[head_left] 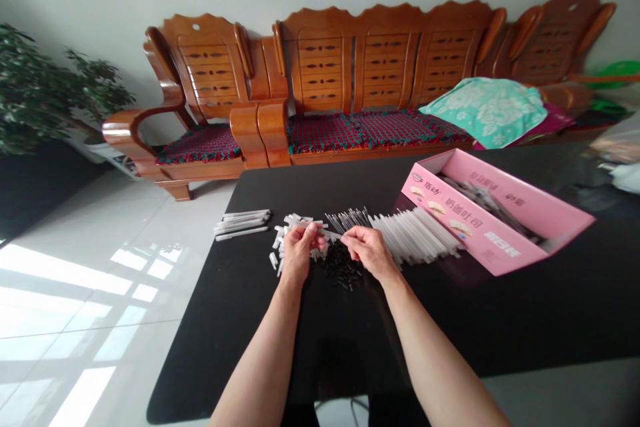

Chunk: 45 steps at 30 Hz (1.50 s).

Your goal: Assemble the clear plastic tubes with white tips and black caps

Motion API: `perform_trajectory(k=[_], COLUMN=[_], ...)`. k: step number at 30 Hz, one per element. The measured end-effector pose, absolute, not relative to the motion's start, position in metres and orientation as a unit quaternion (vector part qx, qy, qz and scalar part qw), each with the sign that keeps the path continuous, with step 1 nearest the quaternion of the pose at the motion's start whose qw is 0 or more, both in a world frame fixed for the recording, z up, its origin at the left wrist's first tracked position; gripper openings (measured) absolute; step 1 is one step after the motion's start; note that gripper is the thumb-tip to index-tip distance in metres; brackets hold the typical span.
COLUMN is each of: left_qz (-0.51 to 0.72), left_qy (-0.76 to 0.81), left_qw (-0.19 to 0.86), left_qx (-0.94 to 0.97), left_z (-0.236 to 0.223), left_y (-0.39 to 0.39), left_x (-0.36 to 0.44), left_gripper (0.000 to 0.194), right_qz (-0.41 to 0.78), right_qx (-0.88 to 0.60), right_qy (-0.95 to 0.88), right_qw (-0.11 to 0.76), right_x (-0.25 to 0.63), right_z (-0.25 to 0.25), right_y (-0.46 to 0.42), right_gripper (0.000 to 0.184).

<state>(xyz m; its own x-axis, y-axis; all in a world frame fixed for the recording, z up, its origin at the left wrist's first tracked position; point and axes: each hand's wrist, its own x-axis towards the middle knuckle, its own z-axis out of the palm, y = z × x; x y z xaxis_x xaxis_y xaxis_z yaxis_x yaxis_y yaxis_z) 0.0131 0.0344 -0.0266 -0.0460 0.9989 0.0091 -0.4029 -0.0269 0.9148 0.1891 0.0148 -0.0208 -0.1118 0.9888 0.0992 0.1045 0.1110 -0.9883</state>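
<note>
Both hands are working close together over the black counter, the left hand and right hand meeting at the centre, each grip narrow and apparently pinched on a slim white tube. Right below them, at six o'clock, sits a loose heap of small black pieces. At nine o'clock, short white pieces lie jumbled, with a tidier bunch of white sticks farther out. At three o'clock, a fan of long translucent tubes runs toward a pink cardboard box at two o'clock. Watch the pinch: too hard a squeeze could bend that thin tube, and a slipping wrist could sweep the black pieces across the smooth surface.
</note>
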Motion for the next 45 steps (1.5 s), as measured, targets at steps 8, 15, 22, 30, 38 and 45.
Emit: perform_trajectory(k=[8, 15, 22, 30, 38, 45], left_qz=[0.646, 0.683, 0.646, 0.743, 0.759, 0.701], left_qy=[0.387, 0.394, 0.391, 0.394, 0.417, 0.402], left_qw=[0.554, 0.526, 0.548, 0.472, 0.448, 0.505], left_qx=[0.355, 0.319, 0.359, 0.264, 0.221, 0.302], left_z=[-0.027, -0.024, -0.026, -0.024, -0.024, -0.023], left_y=[0.039, 0.04, 0.037, 0.046, 0.046, 0.04], left_x=[0.008, 0.004, 0.008, -0.016, -0.022, -0.005], left_gripper=[0.04, 0.038, 0.039, 0.037, 0.039, 0.039], right_qz=[0.494, 0.381, 0.313, 0.302, 0.047, 0.073], right_qx=[-0.466, -0.525, -0.514, -0.499, -0.724, -0.705], right_qy=[-0.537, -0.626, -0.665, -0.675, -0.545, -0.586], right_qw=[0.5, 0.433, 0.442, 0.452, 0.42, 0.393], right_x=[0.193, 0.201, 0.194, 0.197, 0.243, 0.247], right_z=[-0.024, -0.021, -0.014, -0.014, -0.008, -0.006], right_y=[0.017, 0.014, 0.01, 0.01, 0.012, 0.011], right_gripper=[0.023, 0.018, 0.027, 0.025, 0.021, 0.026])
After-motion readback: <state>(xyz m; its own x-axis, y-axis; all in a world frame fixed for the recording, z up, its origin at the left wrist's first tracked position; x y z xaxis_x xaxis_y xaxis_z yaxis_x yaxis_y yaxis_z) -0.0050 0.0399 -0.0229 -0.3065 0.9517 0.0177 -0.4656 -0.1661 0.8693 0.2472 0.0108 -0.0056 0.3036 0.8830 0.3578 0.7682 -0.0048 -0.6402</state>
